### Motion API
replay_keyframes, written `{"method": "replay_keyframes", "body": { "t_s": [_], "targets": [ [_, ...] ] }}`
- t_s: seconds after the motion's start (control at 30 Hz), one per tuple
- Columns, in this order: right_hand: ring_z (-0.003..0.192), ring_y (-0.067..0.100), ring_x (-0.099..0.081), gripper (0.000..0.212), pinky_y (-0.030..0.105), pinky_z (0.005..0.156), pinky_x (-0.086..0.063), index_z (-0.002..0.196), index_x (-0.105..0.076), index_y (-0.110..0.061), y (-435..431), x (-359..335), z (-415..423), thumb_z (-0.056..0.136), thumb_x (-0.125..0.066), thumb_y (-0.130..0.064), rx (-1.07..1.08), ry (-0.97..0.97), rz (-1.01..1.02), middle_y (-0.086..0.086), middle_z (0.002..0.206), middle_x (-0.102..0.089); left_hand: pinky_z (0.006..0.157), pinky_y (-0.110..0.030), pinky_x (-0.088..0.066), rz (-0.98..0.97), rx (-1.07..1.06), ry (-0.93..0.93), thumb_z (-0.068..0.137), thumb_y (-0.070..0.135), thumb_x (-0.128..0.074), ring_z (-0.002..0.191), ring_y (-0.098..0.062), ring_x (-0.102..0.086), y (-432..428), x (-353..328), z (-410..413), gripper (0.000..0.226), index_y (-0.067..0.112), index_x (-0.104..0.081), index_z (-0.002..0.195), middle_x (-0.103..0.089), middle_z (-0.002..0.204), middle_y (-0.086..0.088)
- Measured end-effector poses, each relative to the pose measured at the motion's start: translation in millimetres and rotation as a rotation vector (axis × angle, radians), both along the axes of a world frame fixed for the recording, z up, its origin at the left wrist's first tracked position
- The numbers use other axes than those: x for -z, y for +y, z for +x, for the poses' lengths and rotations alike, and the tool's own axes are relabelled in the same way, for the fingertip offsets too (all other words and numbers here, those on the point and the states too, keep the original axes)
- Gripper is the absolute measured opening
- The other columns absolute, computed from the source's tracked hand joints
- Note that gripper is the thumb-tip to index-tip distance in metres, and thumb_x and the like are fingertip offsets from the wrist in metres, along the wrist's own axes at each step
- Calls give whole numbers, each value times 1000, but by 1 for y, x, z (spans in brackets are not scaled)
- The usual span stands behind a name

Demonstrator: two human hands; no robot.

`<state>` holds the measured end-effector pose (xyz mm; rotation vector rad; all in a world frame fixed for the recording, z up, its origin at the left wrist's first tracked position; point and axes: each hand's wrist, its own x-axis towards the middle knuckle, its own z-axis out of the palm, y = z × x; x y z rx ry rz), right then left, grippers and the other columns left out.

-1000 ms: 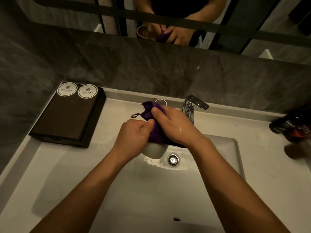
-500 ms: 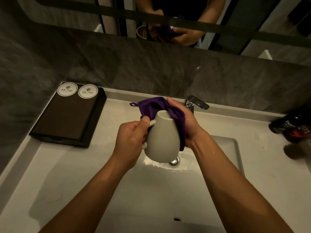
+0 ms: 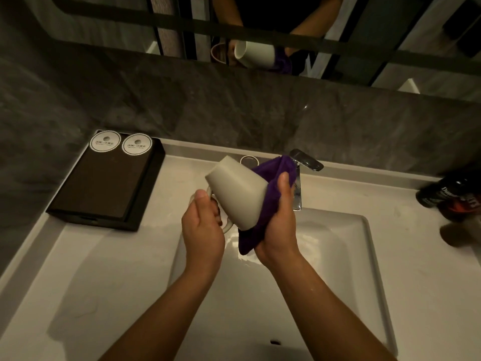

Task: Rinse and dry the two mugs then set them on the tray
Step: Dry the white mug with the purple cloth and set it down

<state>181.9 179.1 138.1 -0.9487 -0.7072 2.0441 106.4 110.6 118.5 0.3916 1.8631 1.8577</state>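
A pale grey mug [image 3: 238, 195] is held tilted over the sink basin [image 3: 338, 246], its base turned up and to the left. My left hand [image 3: 203, 227] grips the mug's handle. My right hand [image 3: 279, 222] holds a purple cloth [image 3: 270, 194] against the mug's lower right side, thumb lying on the cloth. The rim of a second mug [image 3: 249, 160] shows behind them near the tap. A dark tray [image 3: 104, 186] lies on the counter to the left.
A chrome tap [image 3: 302, 175] stands behind the basin, right by the cloth. Two round white coasters [image 3: 121, 143] sit on the tray's far end. Dark bottles [image 3: 453, 196] lie on the counter at the right. A mirror runs above the stone backsplash.
The mug has come out of the cloth and tipped, base swinging up and left. My right hand moved from the top to under the mug's right side with the cloth.
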Motion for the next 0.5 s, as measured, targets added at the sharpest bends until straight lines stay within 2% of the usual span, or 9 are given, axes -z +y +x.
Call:
{"method": "replay_keyframes", "body": {
  "t_s": [0.07,0.1,0.13,0.17,0.23,0.3,0.37,0.43,0.5],
  "targets": [
    [121,33,-67,60,57,85,-61,136,-44,-66,1,3,3,81,-65,-67,27,-27,104,-1,139,-64,68,-25,-54,-19,54,1,103,49,-35,79,-5,-63,-4,5,-2,32,28,-56,90,-64,79,17],
    [121,31,-67,51,60,86,-60,127,-45,-74,2,4,4,81,-66,-65,36,-47,156,-6,137,-63,70,-28,-57,16,80,-54,107,38,-38,88,-11,-65,-5,3,-4,21,33,-57,99,-66,92,16],
    [121,30,-67,48,64,87,-59,124,-47,-74,3,6,6,82,-67,-64,25,-57,186,-8,136,-63,70,-31,-58,61,110,-140,108,29,-39,94,-17,-66,-6,0,-8,20,40,-56,108,-67,106,8],
    [122,32,-66,47,67,89,-57,127,-50,-70,5,8,8,84,-67,-62,3,-65,200,-7,136,-64,71,-34,-59,100,153,-223,107,26,-41,96,-20,-67,-7,-4,-12,26,46,-56,114,-66,114,-1],
    [120,32,-66,41,68,95,-54,127,-60,-55,9,11,12,87,-64,-60,-64,-140,266,-3,130,-69,69,-40,-60,109,283,-284,99,42,-45,97,-24,-68,-7,-14,-24,27,46,-61,120,-68,118,-6],
    [111,25,-69,34,60,99,-54,118,-69,-45,13,11,15,89,-59,-59,-122,-296,428,-1,117,-73,68,-40,-64,1,361,-288,86,67,-52,98,-25,-73,-5,-23,-31,40,44,-65,117,-73,114,1],
    [108,20,-67,37,52,99,-53,117,-70,-36,12,12,17,92,-53,-58,-159,-432,615,3,115,-71,69,-41,-66,-134,364,-337,77,79,-59,94,-20,-76,-3,-26,-31,48,45,-68,109,-77,105,8],
    [110,15,-64,32,47,100,-52,115,-67,-36,7,13,16,95,-49,-52,-155,-489,781,5,119,-65,72,-46,-66,-177,295,-412,82,74,-65,94,-22,-76,0,-23,-24,44,40,-70,110,-78,105,4],
    [110,18,-62,30,44,97,-52,116,-65,-32,-1,14,12,97,-46,-44,-118,-474,862,8,119,-62,66,-43,-66,-116,142,-415,89,58,-70,94,-24,-74,2,-17,-10,31,39,-67,113,-74,107,2]
  ]
}}
